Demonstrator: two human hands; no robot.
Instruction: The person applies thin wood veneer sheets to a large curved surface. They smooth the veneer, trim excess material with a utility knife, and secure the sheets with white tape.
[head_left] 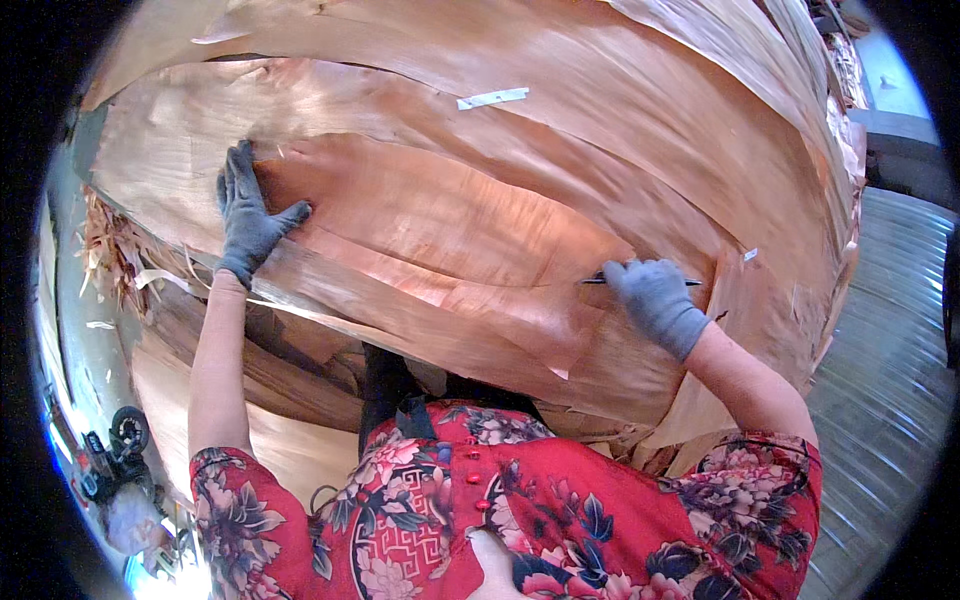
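My left hand [250,218], in a grey glove, lies flat with thumb and fingers apart on the left end of a reddish-brown wood veneer sheet [440,215]. That sheet rests on larger, paler veneer sheets [165,130]. At its right end my right hand [655,298], also gloved in grey, is closed around a thin dark tool with a pointed tip [592,281]. The tip points left, over the veneer. Whether the tool is a knife or a pen, I cannot tell. Its middle is hidden by my fingers.
A white strip [492,98] lies on the veneer farther back, and a small white tag [750,255] sits at the right. Torn veneer scraps [110,245] hang at the left edge. A ribbed grey surface [880,400] is at the right. Another person [135,520] is at lower left.
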